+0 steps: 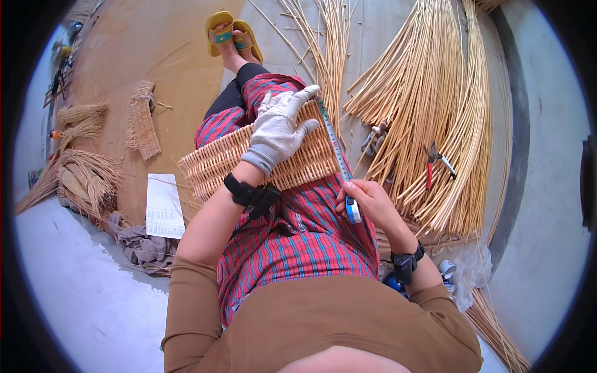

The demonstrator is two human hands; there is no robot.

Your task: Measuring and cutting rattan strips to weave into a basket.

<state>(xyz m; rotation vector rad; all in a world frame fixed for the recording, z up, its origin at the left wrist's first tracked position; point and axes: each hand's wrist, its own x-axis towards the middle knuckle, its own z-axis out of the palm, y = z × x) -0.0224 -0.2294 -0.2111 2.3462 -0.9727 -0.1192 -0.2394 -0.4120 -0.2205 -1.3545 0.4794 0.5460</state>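
sticks (429, 74) litter the floor (143, 43); right hand (372, 200) grips tape (353, 212), left hand (277, 127) (gloved) spreads over mat (311, 168); loosened grip could let tape slip.

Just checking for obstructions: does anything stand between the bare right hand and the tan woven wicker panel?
Only the blue-and-white tape measure, held in the right hand; its blade runs along the right edge of the wicker panel. Nothing else visible intervenes.
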